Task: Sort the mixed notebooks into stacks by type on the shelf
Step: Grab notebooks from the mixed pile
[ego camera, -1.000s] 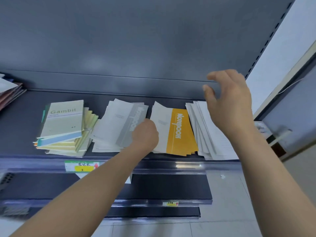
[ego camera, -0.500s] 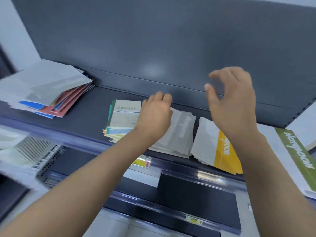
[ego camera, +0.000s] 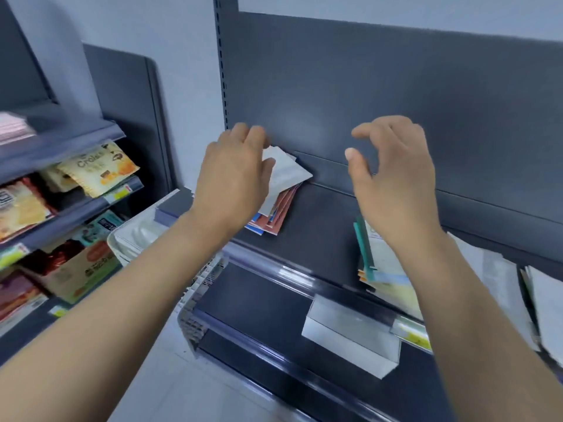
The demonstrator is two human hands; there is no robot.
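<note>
A mixed pile of notebooks (ego camera: 288, 178), with a grey-white cover on top and red and blue ones beneath, lies at the left end of the dark shelf (ego camera: 320, 226). My left hand (ego camera: 234, 175) hovers over this pile with loosely bent fingers, its thumb beside the top cover. My right hand (ego camera: 393, 178) hangs in the air to the right, fingers loosely curled and holding nothing. Below my right wrist lies the pale green and yellow notebook stack (ego camera: 380, 269). A grey-white notebook stack (ego camera: 499, 284) sits further right.
Snack packets (ego camera: 100, 169) fill the neighbouring shelves on the left. A pale bin (ego camera: 137, 236) stands below the shelf's left end. A clear price-tag holder (ego camera: 350, 333) hangs from the shelf's front rail above a lower dark shelf (ego camera: 259, 300). The back panel (ego camera: 396, 102) rises close behind.
The view has swung left. My left hand left the grey-white stack and travelled left to the mixed pile. My right hand followed leftward, still holding nothing.
</note>
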